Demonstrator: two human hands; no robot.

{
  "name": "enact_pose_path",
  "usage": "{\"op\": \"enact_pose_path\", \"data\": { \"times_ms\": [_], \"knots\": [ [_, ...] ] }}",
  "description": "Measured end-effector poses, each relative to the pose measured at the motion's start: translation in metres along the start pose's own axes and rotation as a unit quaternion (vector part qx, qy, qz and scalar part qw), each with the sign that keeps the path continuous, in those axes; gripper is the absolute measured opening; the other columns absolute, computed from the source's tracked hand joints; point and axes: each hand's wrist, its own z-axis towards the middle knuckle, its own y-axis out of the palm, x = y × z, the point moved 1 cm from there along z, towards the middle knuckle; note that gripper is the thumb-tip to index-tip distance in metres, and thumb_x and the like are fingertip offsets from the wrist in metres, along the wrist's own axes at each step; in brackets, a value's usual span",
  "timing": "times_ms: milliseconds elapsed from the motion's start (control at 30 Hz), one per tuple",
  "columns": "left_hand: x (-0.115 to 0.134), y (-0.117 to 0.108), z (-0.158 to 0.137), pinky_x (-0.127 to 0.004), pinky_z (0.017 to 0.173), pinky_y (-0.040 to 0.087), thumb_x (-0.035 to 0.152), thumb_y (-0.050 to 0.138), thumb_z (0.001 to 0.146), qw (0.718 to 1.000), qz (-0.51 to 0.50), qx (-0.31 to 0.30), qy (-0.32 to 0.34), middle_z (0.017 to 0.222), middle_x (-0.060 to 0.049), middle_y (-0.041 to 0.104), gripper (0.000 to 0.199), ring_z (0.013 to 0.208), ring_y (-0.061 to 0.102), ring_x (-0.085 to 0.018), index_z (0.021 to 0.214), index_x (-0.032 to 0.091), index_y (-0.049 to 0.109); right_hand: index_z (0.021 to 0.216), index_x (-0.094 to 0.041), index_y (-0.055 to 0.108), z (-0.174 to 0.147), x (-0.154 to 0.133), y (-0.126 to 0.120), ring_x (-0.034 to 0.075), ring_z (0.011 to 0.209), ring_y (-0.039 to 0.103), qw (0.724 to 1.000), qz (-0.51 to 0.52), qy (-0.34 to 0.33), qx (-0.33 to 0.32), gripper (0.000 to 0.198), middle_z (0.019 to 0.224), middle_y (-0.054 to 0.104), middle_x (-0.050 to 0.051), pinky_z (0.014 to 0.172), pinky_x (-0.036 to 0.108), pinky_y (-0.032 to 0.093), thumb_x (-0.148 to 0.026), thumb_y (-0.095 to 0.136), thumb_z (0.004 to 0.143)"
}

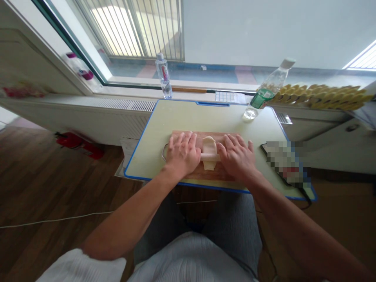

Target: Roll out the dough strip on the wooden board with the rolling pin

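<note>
A pale rolling pin [210, 157] lies crosswise over a strip of flattened dough [209, 146] on a wooden board [199, 172]. My left hand [183, 152] presses on the pin's left end, palm down, with its fingers stretched forward over the board. On the other end rests my right hand [237, 153], also palm down, fingers extended and slightly spread. Both palms hide the ends of the pin. The dough shows between my hands, in front of and behind the pin, with its far edge slightly curled. A metal handle [164, 152] sticks out at the board's left side.
The board sits on a small table [176, 113] with a blue rim. A green-labelled bottle [263, 96] and a phone [283, 162], partly pixelated, are at its right. On the sill stand a clear bottle [164, 76] and yellow objects [323, 96]. A fire extinguisher [78, 144] is at left.
</note>
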Motion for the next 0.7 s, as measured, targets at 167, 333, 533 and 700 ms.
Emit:
{"op": "enact_pose_path", "data": {
  "times_ms": [167,333,533,700],
  "knots": [
    [0.003,0.002,-0.02,-0.057,0.129,0.036,0.037,0.035,0.108,1.0,0.0,0.018,0.003,0.169,-0.009,0.054,0.06,0.155,0.05,-0.033,0.162,0.021,0.055,0.152,-0.015,0.064,-0.023,-0.004,-0.002,0.04,0.158,0.041,0.999,-0.021,-0.006,0.029,0.063,0.163,0.059,0.014,0.128,0.07,0.025,-0.049,0.027,0.115],
    [0.004,0.003,-0.029,-0.057,0.129,0.036,0.04,0.032,0.11,1.0,-0.007,0.02,0.007,0.171,-0.009,0.052,0.061,0.158,0.046,-0.033,0.165,0.02,0.051,0.155,-0.011,0.062,-0.032,-0.005,-0.002,0.041,0.158,0.041,0.999,-0.026,-0.012,0.029,0.065,0.163,0.058,0.015,0.128,0.068,0.027,-0.048,0.026,0.115],
    [-0.001,0.005,-0.005,-0.062,0.133,0.027,0.04,0.035,0.108,1.0,-0.005,-0.014,0.004,0.174,-0.007,0.048,0.061,0.161,0.042,-0.032,0.165,0.023,0.052,0.144,-0.022,0.07,-0.012,-0.002,-0.006,0.039,0.152,0.047,0.999,-0.03,-0.023,-0.001,0.056,0.159,0.063,0.01,0.125,0.066,0.032,-0.045,0.028,0.115],
    [-0.006,0.002,0.022,-0.06,0.133,0.027,0.043,0.033,0.109,0.999,0.002,-0.046,0.015,0.172,-0.007,0.05,0.06,0.158,0.043,-0.031,0.163,0.027,0.053,0.157,-0.025,0.06,0.015,0.005,-0.005,0.037,0.149,0.048,0.997,-0.037,-0.05,-0.044,0.058,0.165,0.058,0.009,0.121,0.062,0.039,-0.049,0.028,0.115]
  ]
}}
